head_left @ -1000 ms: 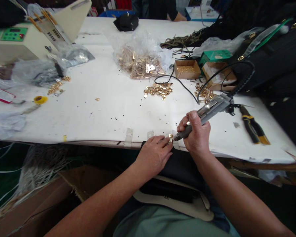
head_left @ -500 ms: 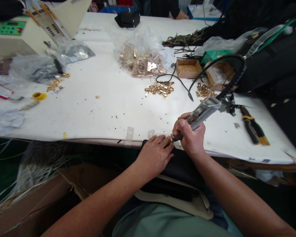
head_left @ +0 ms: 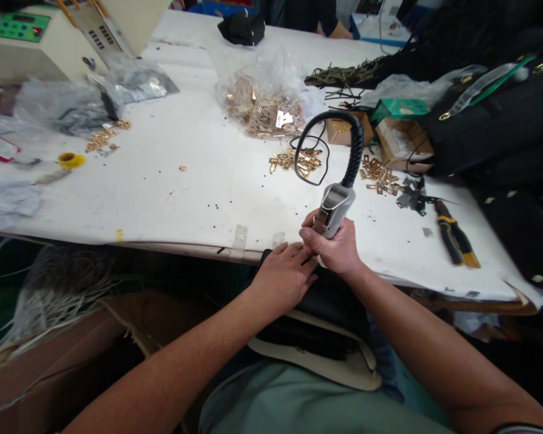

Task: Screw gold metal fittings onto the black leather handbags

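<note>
My right hand (head_left: 341, 250) is wrapped round a grey power screwdriver (head_left: 335, 208) with a black ribbed cord looping from its top. The tool points down, and its tip is hidden behind my fingers. My left hand (head_left: 280, 277) lies flat, fingers stretched, on a black leather-like bag (head_left: 335, 295) between my lap and the table edge. Its fingertips are right beside the tool's lower end. Whatever small part is under them is hidden. Below, the bag shows a beige flap edge (head_left: 317, 364).
On the white table (head_left: 185, 211) lie gold metal fittings (head_left: 298, 163), more fittings (head_left: 380, 175), and a clear bag of parts (head_left: 271, 108). Yellow-black pliers (head_left: 457, 235) rest at right near small cardboard boxes (head_left: 405, 144). A machine (head_left: 40, 48) stands at far left.
The screwdriver has swung from leaning right to more upright, its cord moving left. My right hand has shifted slightly left. My left hand stays on the bag.
</note>
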A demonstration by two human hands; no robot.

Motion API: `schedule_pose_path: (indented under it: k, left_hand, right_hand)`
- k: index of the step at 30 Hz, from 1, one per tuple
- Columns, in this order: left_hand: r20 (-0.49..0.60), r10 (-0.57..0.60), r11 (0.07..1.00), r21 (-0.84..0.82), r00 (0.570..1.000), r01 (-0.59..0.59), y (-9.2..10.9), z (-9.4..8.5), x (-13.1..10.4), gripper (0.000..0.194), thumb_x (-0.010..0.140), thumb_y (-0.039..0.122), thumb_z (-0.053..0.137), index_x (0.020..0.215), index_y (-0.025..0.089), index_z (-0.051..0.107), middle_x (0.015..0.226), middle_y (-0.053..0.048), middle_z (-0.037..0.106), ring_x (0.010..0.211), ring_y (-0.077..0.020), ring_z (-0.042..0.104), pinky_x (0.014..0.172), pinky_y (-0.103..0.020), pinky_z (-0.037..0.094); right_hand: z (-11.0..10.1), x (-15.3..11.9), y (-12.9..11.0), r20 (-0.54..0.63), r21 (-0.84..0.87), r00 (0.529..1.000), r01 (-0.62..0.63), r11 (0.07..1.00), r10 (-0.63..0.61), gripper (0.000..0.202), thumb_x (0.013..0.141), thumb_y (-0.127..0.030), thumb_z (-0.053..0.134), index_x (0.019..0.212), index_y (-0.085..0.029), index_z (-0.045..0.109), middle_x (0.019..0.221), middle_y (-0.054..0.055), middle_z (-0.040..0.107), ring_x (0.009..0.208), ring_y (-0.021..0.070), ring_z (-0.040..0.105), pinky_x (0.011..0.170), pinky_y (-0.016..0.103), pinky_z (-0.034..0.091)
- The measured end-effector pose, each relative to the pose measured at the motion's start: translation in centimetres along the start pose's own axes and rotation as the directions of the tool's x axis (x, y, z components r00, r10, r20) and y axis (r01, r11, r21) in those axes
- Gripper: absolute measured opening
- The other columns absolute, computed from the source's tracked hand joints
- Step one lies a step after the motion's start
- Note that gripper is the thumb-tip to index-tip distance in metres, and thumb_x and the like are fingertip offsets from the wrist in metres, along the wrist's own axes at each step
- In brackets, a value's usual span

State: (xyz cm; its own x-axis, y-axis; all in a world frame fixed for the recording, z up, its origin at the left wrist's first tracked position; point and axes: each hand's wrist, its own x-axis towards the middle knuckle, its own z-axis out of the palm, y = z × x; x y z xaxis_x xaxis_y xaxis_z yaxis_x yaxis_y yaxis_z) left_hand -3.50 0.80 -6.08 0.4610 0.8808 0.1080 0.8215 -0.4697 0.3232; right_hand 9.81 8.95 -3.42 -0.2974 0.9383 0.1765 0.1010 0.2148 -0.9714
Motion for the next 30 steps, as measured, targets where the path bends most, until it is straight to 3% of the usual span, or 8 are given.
schedule_pose_path:
  k: [6,11,17,19,22,24,26,30]
  left_hand:
    - [-0.024,-0.032,0.996,-0.081,0.999,0.030,-0.5,0.0,0.0,0.038,0.094,0.036,0.066,0.130,0.025,0.063,0.139,-0.004,0.065,0.130,-0.0257,0.055,0.109,-0.046,0.045]
    - [-0.046,-0.076,0.991,-0.109,0.996,0.071,-0.5,0.3,0.1,0.041,0.089,0.033,0.074,0.127,0.021,0.064,0.134,-0.005,0.068,0.130,-0.0251,0.055,0.108,-0.045,0.045]
    - [-0.034,-0.087,0.988,-0.132,0.996,0.082,-0.4,0.3,0.2,0.037,0.089,0.032,0.074,0.123,0.023,0.065,0.136,-0.004,0.068,0.130,-0.0249,0.055,0.108,-0.047,0.045]
    - [-0.027,-0.097,0.986,-0.142,0.995,0.092,-0.5,0.2,0.3,0.035,0.088,0.031,0.075,0.121,0.022,0.065,0.134,-0.005,0.069,0.129,-0.0251,0.056,0.109,-0.046,0.045]
    - [-0.032,-0.123,0.982,-0.149,0.992,0.117,-0.5,0.3,0.5,0.039,0.085,0.030,0.078,0.120,0.020,0.064,0.133,-0.007,0.068,0.127,-0.0252,0.057,0.108,-0.046,0.046]
    - [-0.055,-0.145,0.981,-0.135,0.988,0.137,-0.5,0.3,0.7,0.044,0.083,0.030,0.080,0.121,0.018,0.063,0.133,-0.010,0.065,0.127,-0.0262,0.055,0.109,-0.045,0.046]
    - [-0.079,-0.166,0.983,-0.094,0.983,0.158,-0.4,0.2,0.8,0.048,0.081,0.032,0.082,0.121,0.016,0.062,0.131,-0.011,0.064,0.126,-0.0277,0.054,0.107,-0.045,0.046]
    - [-0.079,-0.212,0.974,0.063,0.974,0.217,0.0,-0.3,0.7,0.043,0.081,0.045,0.080,0.111,0.017,0.064,0.115,-0.009,0.065,0.113,-0.0300,0.055,0.095,-0.047,0.047]
  right_hand:
    - [-0.8,0.0,1.1,0.015,0.229,0.999,0.047,0.972,-0.052,0.036,0.080,-0.050,0.078,0.078,-0.018,0.061,0.057,-0.003,0.059,0.046,0.0115,0.052,0.045,0.024,0.043]
    - [-1.2,0.2,2.4,-0.025,0.349,1.000,0.001,0.937,0.008,0.043,0.079,-0.057,0.078,0.089,-0.019,0.061,0.054,-0.005,0.057,0.043,0.0122,0.053,0.042,0.024,0.046]
    - [-2.9,0.5,0.6,-0.130,0.366,0.991,0.081,0.927,-0.035,0.051,0.078,-0.066,0.075,0.097,-0.019,0.062,0.058,-0.005,0.057,0.044,0.0134,0.054,0.042,0.025,0.047]
    - [-4.5,0.9,-0.4,-0.187,0.230,0.982,0.080,0.970,-0.036,0.054,0.080,-0.069,0.071,0.099,-0.019,0.063,0.059,-0.004,0.057,0.047,0.0143,0.054,0.043,0.026,0.045]
    - [-7.3,2.1,-0.9,-0.190,-0.211,0.981,0.007,0.977,-0.048,0.051,0.085,-0.068,0.066,0.099,-0.018,0.066,0.068,0.000,0.061,0.056,0.0164,0.056,0.050,0.027,0.043]
    - [-8.9,2.8,0.0,-0.124,-0.521,0.991,-0.016,0.853,-0.057,0.046,0.087,-0.062,0.066,0.101,-0.018,0.067,0.077,0.003,0.065,0.066,0.0189,0.057,0.059,0.029,0.044]
    - [-10.0,3.4,1.6,-0.056,-0.715,0.998,-0.015,0.699,-0.036,0.039,0.088,-0.052,0.066,0.109,-0.020,0.067,0.091,0.006,0.068,0.076,0.0216,0.060,0.067,0.032,0.044]
    - [-11.1,3.4,5.3,0.021,-0.852,1.000,0.007,0.524,0.021,0.034,0.088,-0.039,0.067,0.118,-0.022,0.068,0.108,0.008,0.070,0.093,0.0256,0.063,0.076,0.033,0.045]
